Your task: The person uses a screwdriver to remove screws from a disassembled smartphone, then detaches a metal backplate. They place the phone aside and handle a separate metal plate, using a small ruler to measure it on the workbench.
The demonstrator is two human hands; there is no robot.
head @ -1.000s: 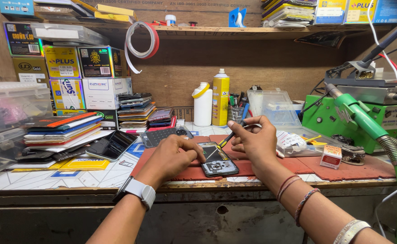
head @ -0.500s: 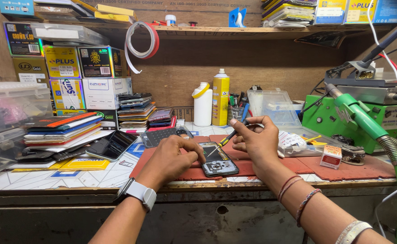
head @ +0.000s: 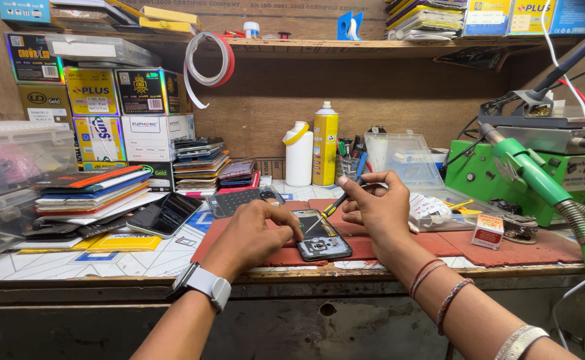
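Observation:
An opened phone [head: 320, 237] lies back-up on a red mat [head: 506, 247] at the bench's front edge. My left hand [head: 252, 230] rests on the mat and steadies the phone's left side with its fingertips. My right hand [head: 376, 207] holds a thin screwdriver [head: 336, 203] with a yellow and black handle, its tip angled down onto the phone's upper part. A grey watch sits on my left wrist and thread bands on my right wrist.
Stacked phones and cases [head: 199, 160] and boxes stand at the left. A white bottle [head: 298, 155] and a yellow spray can [head: 325, 143] stand behind the mat. A green machine with a hose [head: 526, 173] fills the right. A small red-and-white box [head: 488, 231] lies on the mat.
My right hand has shifted slightly and tilted the screwdriver lower toward the phone. My left hand stays on the phone.

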